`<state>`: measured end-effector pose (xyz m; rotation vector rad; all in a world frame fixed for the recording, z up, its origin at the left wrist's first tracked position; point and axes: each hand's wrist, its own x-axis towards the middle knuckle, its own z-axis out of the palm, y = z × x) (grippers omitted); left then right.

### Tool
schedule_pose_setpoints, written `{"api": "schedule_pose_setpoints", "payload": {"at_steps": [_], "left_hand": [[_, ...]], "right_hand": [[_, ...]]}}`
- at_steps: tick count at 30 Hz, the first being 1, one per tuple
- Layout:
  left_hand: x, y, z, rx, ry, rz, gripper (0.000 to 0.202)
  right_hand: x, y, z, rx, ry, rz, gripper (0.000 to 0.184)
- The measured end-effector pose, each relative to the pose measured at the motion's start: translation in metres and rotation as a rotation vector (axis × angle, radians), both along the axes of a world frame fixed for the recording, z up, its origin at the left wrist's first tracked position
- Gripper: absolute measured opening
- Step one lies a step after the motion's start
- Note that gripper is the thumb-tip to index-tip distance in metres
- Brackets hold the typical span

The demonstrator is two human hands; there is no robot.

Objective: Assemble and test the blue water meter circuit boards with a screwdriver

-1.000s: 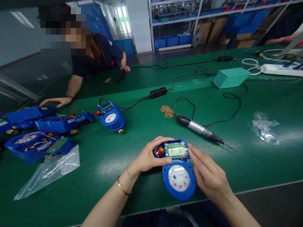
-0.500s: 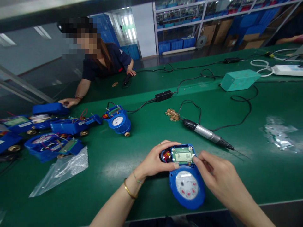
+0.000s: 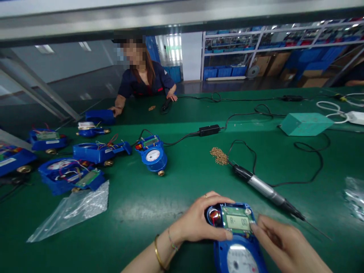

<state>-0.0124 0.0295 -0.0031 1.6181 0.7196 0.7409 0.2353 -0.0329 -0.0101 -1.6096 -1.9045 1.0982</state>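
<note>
A blue water meter [image 3: 218, 252] lies on the table in front of me, its electronics compartment uncovered. Inside, a circuit board carries an LCD [image 3: 238, 222] with characters lit, and red and yellow wires [image 3: 215, 216] fill the round recess beside it. My left hand [image 3: 200, 220] is closed around the meter's left side, thumb across the board's lower edge. At the board's right edge, the thumb and fingers of my right hand [image 3: 280, 239] are pinched together; anything small between them is hidden. Just beyond lies an electric screwdriver [image 3: 264, 189], next to a pile of small brass-coloured screws [image 3: 218, 156].
Another open water meter [image 3: 154, 154] stands mid-table; several more lie left beside a clear plastic bag [image 3: 76, 210]. A co-worker's hand touches a blue housing [image 3: 100, 116] across the table. Cables run to a black adapter [image 3: 209, 130] and a green box [image 3: 308, 124]. Clear bags [image 3: 355, 197] lie right.
My view has tilted up, so the table's contents sit lower and further right. The co-worker has drawn the blue housing away from the other meters. My hands keep their places on the meter.
</note>
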Motion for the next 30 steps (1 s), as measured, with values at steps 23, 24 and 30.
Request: {"api": "schedule_pose_setpoints", "payload": {"at_steps": [23, 24, 30], "left_hand": [[0.003, 0.001, -0.004, 0.046, -0.019, -0.019, 0.065], [0.003, 0.001, -0.004, 0.044, -0.017, -0.021, 0.065], [0.003, 0.003, -0.003, 0.062, 0.008, -0.04, 0.063]], "right_hand": [[-0.06, 0.23, -0.025, 0.259, -0.838, 0.334, 0.031], [-0.062, 0.232, -0.025, 0.248, -0.848, 0.343, 0.032], [-0.07, 0.229, -0.023, 0.252, -0.821, 0.343, 0.036]]}}
